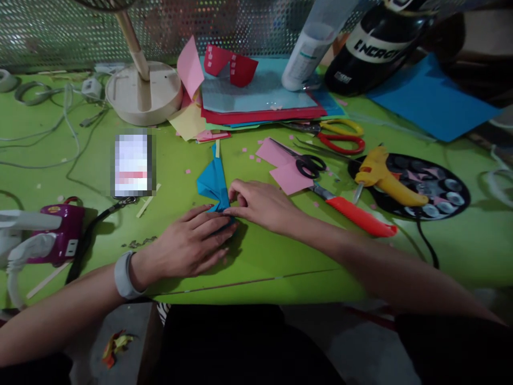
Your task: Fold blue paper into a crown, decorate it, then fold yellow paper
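A folded piece of blue paper (212, 182) lies on the green table, its upper part showing flaps and a narrow point with a pale strip at the tip. My left hand (192, 240) rests flat over its lower end, fingers stretched out, hiding that part. At the paper's right edge, my right hand (256, 203) is closed, thumb and fingertips pinching the fold beside the left fingers. Just right of it lie pieces of pink paper (276, 152) with black-handled scissors (310, 166) on top.
A red-handled cutter (360, 216), a yellow glue gun (388, 182) on a black tray and yellow-and-red scissors (340, 136) lie to the right. Behind are a paper stack (260, 99), a bottle (308, 48) and a lamp base (146, 96). A phone (132, 163) and purple power adapter (60, 230) are left.
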### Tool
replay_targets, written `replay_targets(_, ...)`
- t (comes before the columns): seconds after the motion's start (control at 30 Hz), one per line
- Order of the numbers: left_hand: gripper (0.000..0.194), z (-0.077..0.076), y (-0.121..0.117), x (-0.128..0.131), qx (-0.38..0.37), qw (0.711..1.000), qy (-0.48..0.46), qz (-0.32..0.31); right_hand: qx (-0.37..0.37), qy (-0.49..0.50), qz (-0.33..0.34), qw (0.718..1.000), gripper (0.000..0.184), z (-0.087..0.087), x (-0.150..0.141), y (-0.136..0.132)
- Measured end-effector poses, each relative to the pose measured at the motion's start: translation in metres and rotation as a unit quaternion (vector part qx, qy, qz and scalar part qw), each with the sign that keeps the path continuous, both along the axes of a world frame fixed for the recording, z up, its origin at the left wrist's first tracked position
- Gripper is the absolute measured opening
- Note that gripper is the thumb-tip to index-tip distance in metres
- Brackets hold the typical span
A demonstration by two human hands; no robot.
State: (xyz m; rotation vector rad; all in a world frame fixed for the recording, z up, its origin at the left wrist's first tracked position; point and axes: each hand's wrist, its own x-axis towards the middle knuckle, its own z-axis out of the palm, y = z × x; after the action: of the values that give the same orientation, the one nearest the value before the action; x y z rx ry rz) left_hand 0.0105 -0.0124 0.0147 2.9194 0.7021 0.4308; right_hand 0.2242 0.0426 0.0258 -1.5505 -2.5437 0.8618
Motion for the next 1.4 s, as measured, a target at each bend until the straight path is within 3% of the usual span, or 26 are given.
replay_targets(0.13,0.063,-0.0029,0.0008,0.0036,-0.027,0.999,0.028,0.009,0.008,0.001,0.004,1.0,0.019,-0.0013,0.0014,0.0004)
replay_targets(0.8,0.078,-0.0032,0.0018,0.0062,0.017,0.998,0.063,-0.004,0.017,0.007,0.015,1.0,0.023,-0.0002,0.0025,0.003)
replay_targets(1.4,0.066,0.0046,0.0001,0.0077,0.011,0.997,0.082,0.004,0.022,0.008,0.026,0.999,0.023,-0.0019,0.0036,0.0051)
